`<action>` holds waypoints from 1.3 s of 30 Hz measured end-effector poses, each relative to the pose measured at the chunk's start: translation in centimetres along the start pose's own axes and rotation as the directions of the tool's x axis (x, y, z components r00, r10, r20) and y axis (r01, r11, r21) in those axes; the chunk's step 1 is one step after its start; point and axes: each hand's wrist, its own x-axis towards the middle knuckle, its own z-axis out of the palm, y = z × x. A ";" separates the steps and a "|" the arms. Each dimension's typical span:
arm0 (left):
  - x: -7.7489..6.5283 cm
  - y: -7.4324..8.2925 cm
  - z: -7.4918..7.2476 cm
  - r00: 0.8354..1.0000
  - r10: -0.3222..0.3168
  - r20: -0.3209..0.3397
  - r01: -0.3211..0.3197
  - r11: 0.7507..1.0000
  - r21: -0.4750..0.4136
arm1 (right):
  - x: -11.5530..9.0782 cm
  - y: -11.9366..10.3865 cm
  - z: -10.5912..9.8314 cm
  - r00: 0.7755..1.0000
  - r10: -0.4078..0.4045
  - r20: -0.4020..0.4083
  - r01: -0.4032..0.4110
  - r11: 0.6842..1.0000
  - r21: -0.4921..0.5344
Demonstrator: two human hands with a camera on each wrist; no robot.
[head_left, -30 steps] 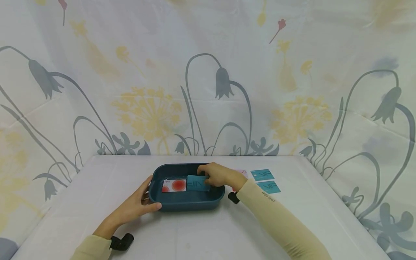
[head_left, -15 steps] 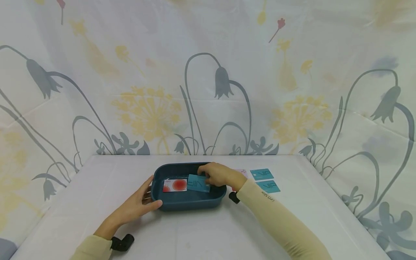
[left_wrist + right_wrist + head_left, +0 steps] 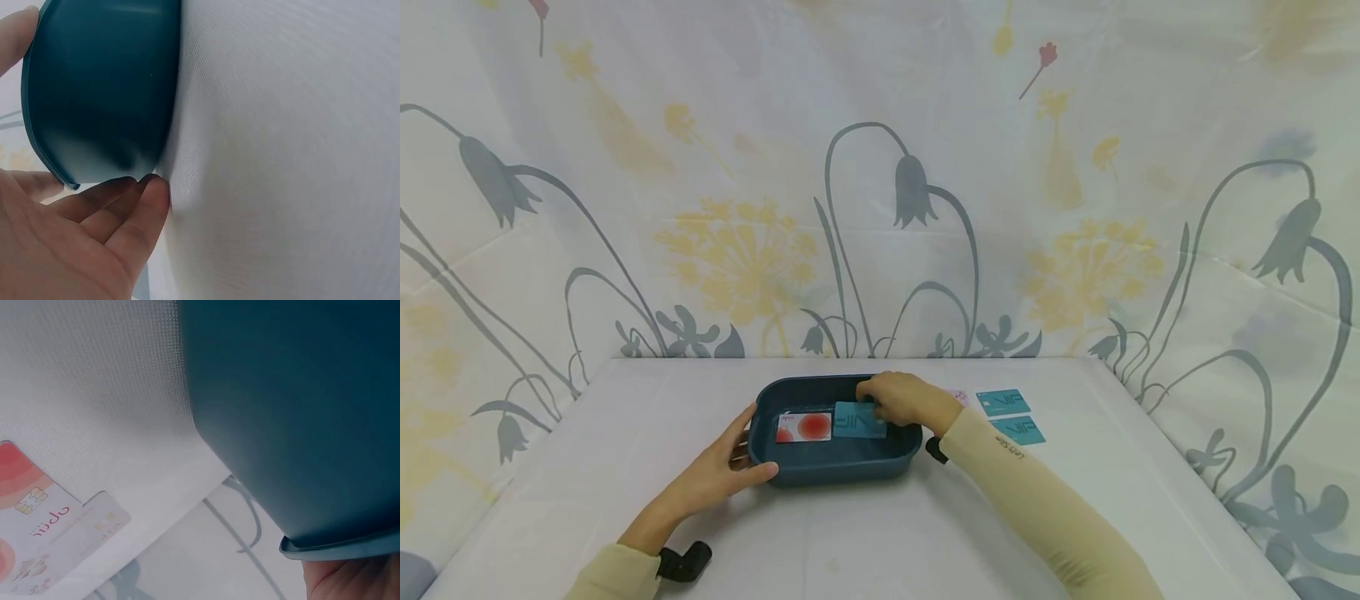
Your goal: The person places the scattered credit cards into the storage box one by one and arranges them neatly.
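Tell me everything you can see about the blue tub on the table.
The tub is dark greenish blue and oblong, with rounded corners, a thin rim and smooth walls that look like plastic. It stands upright on the white table, open side up, with a red-and-white card and a teal card inside. The left hand holds its left end; the right hand reaches in over the right end, but whether it touches the tub is unclear.

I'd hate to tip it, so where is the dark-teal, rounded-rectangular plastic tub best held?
Probably by the thin, lipped rim at both short ends, coming from left and right: the tub stands upright, its walls sloping inward below.
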 end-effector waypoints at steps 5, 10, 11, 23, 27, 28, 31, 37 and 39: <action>0.0 0.0 0.1 1.000 0.000 0.003 0.000 1.000 0.008 | 0.0 0.0 -0.1 1.000 0.010 0.007 -0.010 1.000 0.016; 0.0 0.1 0.0 1.000 -0.002 0.002 0.002 1.000 0.006 | 0.0 0.0 -0.5 1.000 0.002 0.011 -0.003 0.997 0.074; 0.0 0.1 0.0 1.000 -0.003 0.002 0.003 1.000 0.004 | 0.0 0.0 -0.5 1.000 0.002 0.014 -0.003 0.996 0.090; 0.0 0.2 0.0 1.000 -0.012 0.000 0.012 1.000 0.010 | -0.4 0.4 -0.9 1.000 -0.017 -0.014 0.020 0.975 0.223; 0.0 0.3 0.0 1.000 -0.010 0.004 0.010 1.000 0.004 | -1.1 0.7 -1.5 0.999 -0.022 -0.041 0.032 0.965 0.259; 0.0 0.3 0.0 1.000 -0.010 0.005 0.010 1.000 0.001 | -1.4 0.8 -1.7 0.999 -0.017 -0.051 0.030 0.963 0.267; 0.0 0.4 -0.1 1.000 -0.015 0.011 0.015 1.000 -0.002 | -2.2 1.2 -2.3 0.997 0.013 -0.073 0.010 0.952 0.304; 0.0 0.4 -0.2 1.000 -0.007 0.023 0.007 1.000 -0.008 | -4.1 2.3 -2.8 0.991 0.076 -0.109 -0.034 0.938 0.346; 0.0 0.3 -0.2 1.000 0.005 0.026 -0.004 1.000 -0.019 | -4.8 2.8 -2.7 0.988 0.090 -0.128 -0.039 0.933 0.357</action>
